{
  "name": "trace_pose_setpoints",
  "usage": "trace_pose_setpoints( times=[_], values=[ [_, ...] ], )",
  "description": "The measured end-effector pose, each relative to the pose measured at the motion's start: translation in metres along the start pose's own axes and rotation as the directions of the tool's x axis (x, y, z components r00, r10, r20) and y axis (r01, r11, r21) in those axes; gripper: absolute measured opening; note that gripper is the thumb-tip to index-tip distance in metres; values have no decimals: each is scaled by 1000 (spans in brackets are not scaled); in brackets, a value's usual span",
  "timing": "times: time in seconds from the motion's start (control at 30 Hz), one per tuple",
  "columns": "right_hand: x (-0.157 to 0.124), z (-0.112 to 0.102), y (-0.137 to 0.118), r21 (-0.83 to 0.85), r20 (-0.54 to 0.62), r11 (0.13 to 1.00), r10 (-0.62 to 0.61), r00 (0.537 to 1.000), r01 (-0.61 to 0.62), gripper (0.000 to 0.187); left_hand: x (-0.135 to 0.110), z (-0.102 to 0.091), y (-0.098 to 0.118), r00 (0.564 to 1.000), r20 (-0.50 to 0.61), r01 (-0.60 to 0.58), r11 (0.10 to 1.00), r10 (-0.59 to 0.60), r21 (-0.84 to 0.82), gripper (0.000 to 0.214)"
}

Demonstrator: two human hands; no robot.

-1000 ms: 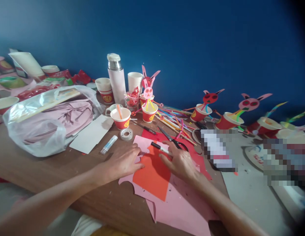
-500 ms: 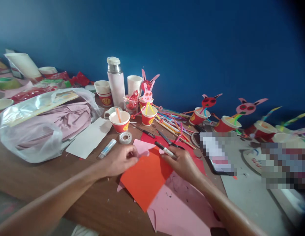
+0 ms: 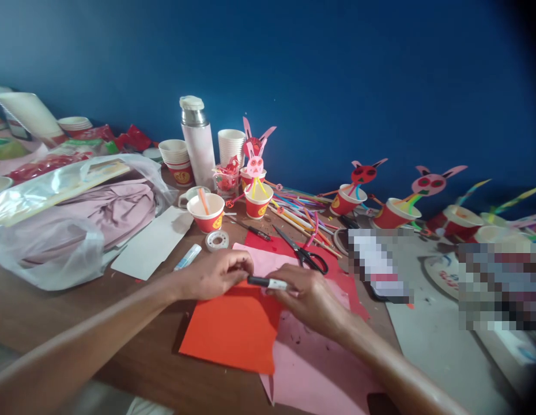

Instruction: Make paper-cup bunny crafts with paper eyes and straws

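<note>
My left hand (image 3: 218, 274) is closed, thumb and fingertips pinching the far edge of a bright orange sheet of paper (image 3: 233, 328). The pinch itself is partly hidden. In my right hand (image 3: 306, 291) is a capped marker (image 3: 276, 285), white with a black cap, pointing left so the cap end almost meets my left fingertips. A larger pink sheet (image 3: 320, 369) with dark marks lies under the orange one, to its right. Beyond my hands, black-handled scissors (image 3: 309, 253) rest partly open on red paper (image 3: 337, 265).
Left of my hands are a glue stick (image 3: 188, 257), a tape roll (image 3: 217, 241), a white card (image 3: 153, 245) and a plastic bag (image 3: 64, 253). Behind stand a flask (image 3: 199, 144), rabbit-faced paper cups (image 3: 258, 202) and colourful pipe cleaners (image 3: 302, 213). A phone (image 3: 376, 265) lies right.
The orange sheet has turned and shifted left between my hands. My right hand has moved left and nearer with the marker, uncovering the scissors' handles.
</note>
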State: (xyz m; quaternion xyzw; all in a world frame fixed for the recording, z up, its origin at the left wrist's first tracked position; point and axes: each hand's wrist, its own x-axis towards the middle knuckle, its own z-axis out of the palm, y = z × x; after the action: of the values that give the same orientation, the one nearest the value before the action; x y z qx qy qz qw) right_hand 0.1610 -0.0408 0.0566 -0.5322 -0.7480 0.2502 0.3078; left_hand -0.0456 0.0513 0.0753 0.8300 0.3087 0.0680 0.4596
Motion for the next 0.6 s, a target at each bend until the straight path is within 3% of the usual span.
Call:
trace_pose_setpoints(
  times=[0.1, 0.23, 0.33, 0.43, 0.6],
  values=[
    [-4, 11, 1, -1, 138, 994, 113, 984, -114, 14, 0, 8, -1, 1000, 20, 2, 999, -2, 38, 13],
    [-5, 14, 4, 20, 173, 990, 134, 976, -139, 13, 0, 10, -4, 996, -29, 90, 995, -89, 32, 16],
    [-3, 13, 9, 121, 141, 979, 147, 979, -164, 14, -1, 7, -6, 992, -95, 91, 996, -88, 23, 21],
    [0, 13, 18, 192, 79, 947, 248, 966, -259, 18, -3, 3, -9, 985, -142, 94, 994, -101, -60, 27],
    [3, 15, 28, 132, -63, 950, 292, 954, -282, 19, -4, 0, -20, 965, -71, 224, 937, -251, -268, 33]
  ],
)
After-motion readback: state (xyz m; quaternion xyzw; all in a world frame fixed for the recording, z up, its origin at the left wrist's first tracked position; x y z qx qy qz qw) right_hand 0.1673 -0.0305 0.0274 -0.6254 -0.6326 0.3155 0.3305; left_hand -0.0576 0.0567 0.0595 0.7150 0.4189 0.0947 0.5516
